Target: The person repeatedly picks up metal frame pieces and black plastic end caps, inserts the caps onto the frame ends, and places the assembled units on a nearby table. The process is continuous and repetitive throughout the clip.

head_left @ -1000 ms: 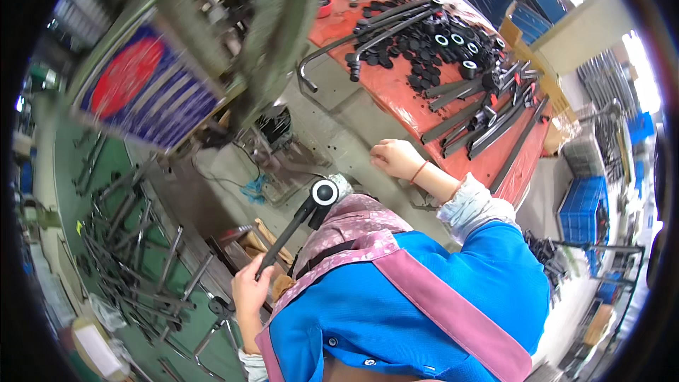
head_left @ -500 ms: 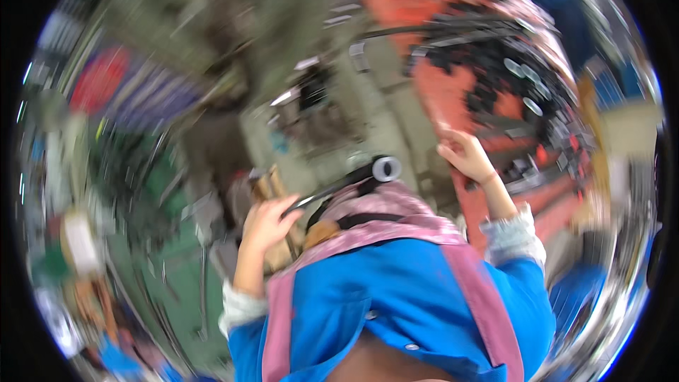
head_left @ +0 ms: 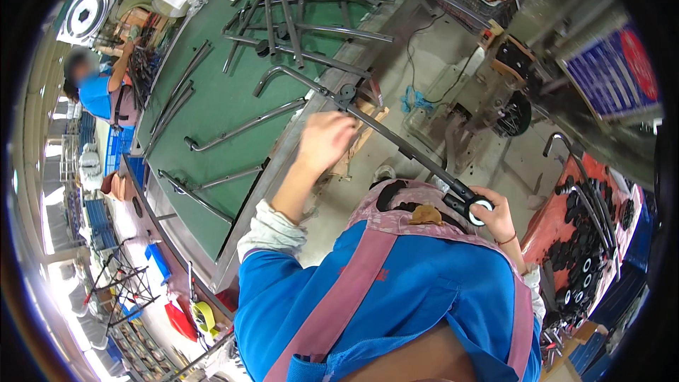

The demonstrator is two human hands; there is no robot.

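A long dark metal tube [head_left: 399,143] slants across in front of me, with a bent end over the green table, a round black joint [head_left: 345,95] partway along and a small black-and-white wheel [head_left: 481,212] at its near right end. My right hand [head_left: 495,216] is closed around the wheel end, close to my apron. Just below the joint, beside the tube, my left hand [head_left: 327,140] has loosely curled fingers, slightly blurred. I see nothing held in it, and it appears apart from the tube.
On the green table [head_left: 212,201] lie bent tubes [head_left: 244,124] and a heap of more tubes [head_left: 300,10]. At right, a red-covered surface [head_left: 541,223] bears black parts and white-centred wheels. A machine with a black dish [head_left: 513,113] stands ahead. Another person [head_left: 102,92] works far left.
My view has swung so the green table lies ahead-left and the red surface far right. The left hand, earlier on the tube, appears off it; the right hand, earlier empty, now grips its wheel end.
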